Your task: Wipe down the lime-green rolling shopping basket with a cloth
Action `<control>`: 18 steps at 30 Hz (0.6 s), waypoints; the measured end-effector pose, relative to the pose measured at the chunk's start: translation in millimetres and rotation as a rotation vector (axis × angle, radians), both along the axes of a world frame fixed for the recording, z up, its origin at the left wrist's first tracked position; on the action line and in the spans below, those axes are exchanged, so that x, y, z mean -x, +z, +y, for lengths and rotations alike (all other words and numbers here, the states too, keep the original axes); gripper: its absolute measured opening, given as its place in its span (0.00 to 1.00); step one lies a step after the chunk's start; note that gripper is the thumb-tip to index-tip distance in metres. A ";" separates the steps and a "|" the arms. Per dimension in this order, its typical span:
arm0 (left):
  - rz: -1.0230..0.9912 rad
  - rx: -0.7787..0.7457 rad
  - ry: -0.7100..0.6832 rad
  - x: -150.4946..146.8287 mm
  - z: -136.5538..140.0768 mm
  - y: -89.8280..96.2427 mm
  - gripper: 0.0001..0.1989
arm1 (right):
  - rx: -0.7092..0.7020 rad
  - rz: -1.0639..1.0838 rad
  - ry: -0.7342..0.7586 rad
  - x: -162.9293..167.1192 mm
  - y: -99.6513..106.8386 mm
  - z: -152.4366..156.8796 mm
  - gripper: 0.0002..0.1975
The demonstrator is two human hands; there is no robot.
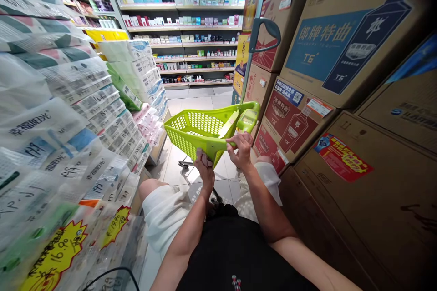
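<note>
A lime-green shopping cart (191, 138) with a perforated plastic basket stands in front of my knees, its pull handle (266, 36) raised at the right. My left hand (205, 168) is closed at the near side of the basket. Between its fingers is a crumpled greyish piece that looks like a cloth (204, 157), pressed against the green wall. My right hand (241, 149) grips the cart's near rim beside the thick green corner grip (247, 120). A pale strip (229, 123) lies along the basket's inner right side. Casters show below on the tiles.
Stacked tissue packs (109, 118) with yellow price tags wall in the left side. Printed cartons (300, 118) rise close on the right. Shelves (184, 45) of small boxes and bottles stand ahead across the tiled floor (205, 95). A black cable (112, 270) curves at lower left.
</note>
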State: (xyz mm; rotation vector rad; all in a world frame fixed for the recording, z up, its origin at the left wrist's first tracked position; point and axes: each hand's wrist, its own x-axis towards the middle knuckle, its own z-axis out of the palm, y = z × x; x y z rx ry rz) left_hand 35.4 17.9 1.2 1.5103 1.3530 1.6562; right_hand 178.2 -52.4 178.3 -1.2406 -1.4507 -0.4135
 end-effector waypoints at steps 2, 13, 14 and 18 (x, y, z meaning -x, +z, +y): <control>0.040 -0.046 -0.004 -1.5 2.7 9.0 0.28 | 0.012 0.013 -0.008 -1.6 1.1 -0.8 0.07; 0.042 0.022 -0.037 8.4 5.7 5.4 0.33 | 0.107 -0.167 -0.150 -25.0 13.0 -21.6 0.10; 0.041 0.009 -0.043 7.0 5.9 6.3 0.32 | 0.135 -0.232 -0.171 -24.2 16.0 -24.1 0.08; 0.053 -0.019 -0.082 -2.7 -2.4 8.5 0.31 | 0.208 -0.352 -0.254 -16.0 21.2 -22.5 0.06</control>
